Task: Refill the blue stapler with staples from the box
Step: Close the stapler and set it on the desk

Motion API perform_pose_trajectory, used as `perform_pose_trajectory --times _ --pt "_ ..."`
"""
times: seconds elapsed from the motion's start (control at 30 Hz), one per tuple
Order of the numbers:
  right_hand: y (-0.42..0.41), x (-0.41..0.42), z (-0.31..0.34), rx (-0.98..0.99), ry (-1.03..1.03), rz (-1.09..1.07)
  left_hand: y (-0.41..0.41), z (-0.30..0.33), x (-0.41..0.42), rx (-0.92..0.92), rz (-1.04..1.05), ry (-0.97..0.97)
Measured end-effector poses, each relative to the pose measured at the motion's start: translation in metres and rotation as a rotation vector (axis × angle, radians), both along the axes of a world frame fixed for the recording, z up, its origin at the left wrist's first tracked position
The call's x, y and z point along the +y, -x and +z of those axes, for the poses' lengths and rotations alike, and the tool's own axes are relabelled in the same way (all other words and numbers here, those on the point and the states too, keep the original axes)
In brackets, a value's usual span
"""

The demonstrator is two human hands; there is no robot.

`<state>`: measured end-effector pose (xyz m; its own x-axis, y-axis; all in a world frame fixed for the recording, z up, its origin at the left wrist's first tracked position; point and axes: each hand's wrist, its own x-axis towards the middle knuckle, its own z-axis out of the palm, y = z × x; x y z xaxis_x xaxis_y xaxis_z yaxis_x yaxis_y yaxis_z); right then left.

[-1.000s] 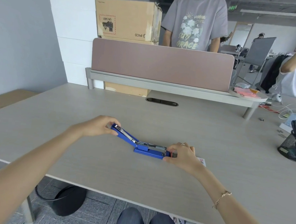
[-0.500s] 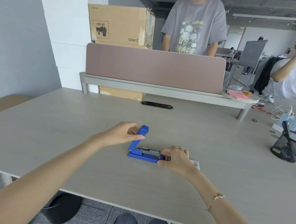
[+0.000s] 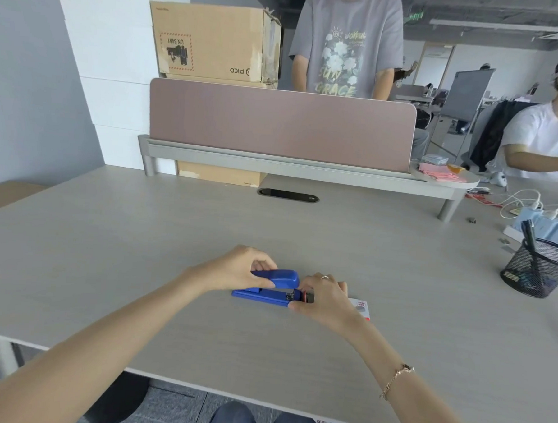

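My right hand [image 3: 323,297] hides most of the staple box [image 3: 361,308] (its label too small to read) and the stapler's [image 3: 267,288] front end.

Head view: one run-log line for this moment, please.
stage: closing lid | left hand: on blue stapler lid, nearly shut | right hand: steadying front end | staple box: behind right hand, on table

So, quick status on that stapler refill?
Left hand gripping blue stapler top, nearly closed. Right hand steadying its front end. Staple box behind right hand. Nothing in the way.

Grey table [image 3: 139,268] under stapler [image 3: 260,297], staple box [image 3: 361,308]
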<state>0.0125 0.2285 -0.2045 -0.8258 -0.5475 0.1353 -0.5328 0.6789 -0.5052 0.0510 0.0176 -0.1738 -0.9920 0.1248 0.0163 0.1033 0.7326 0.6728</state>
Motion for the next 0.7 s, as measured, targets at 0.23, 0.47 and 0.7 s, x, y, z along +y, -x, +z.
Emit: perform_pose_trajectory --times 0.23,0.47,0.7 --pt "0.003 -0.002 0.008 -0.019 0.085 -0.003 -0.003 -0.004 -0.004 0.021 -0.004 -0.002" --pt "0.001 -0.007 0.013 0.111 0.182 0.018 -0.003 -0.005 -0.018 -0.002 -0.027 0.076" --pt "0.003 -0.008 0.011 0.13 0.123 0.041 -0.002 -0.005 -0.018 -0.009 -0.032 0.103"
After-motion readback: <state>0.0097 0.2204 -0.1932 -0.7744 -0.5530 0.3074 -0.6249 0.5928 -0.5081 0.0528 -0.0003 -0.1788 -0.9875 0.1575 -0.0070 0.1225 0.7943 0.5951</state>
